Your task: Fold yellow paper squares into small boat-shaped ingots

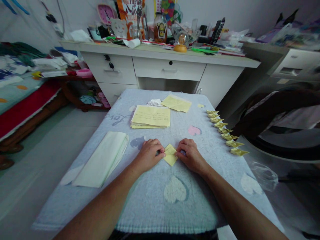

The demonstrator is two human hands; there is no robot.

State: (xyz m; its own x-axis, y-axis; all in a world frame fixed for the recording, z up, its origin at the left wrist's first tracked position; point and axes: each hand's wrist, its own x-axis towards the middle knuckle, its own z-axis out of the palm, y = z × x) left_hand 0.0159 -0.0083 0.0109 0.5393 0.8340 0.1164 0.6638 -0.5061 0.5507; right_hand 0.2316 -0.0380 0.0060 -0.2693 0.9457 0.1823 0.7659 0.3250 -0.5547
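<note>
A small yellow folded paper (pixel 171 155), diamond-shaped, lies at the middle of the cloth-covered table. My left hand (pixel 152 154) pinches its left corner between thumb and fingers. At the right corner, my right hand (pixel 190 154) grips the same paper, fingers curled. Beyond the hands is a stack of yellow sheets (pixel 151 116) with writing on it, and behind that more yellow sheets (pixel 177 103). Several folded yellow paper pieces (pixel 228 136) with pointed ends stand in a row along the table's right edge.
Folded white-green paper (pixel 103 160) lies on the left of the patterned tablecloth (pixel 150 203). Crumpled white tissue (pixel 154 102) is by the stack. A cluttered white desk (pixel 170 55) stands behind, a bed at left, a washing machine (pixel 295 70) at right.
</note>
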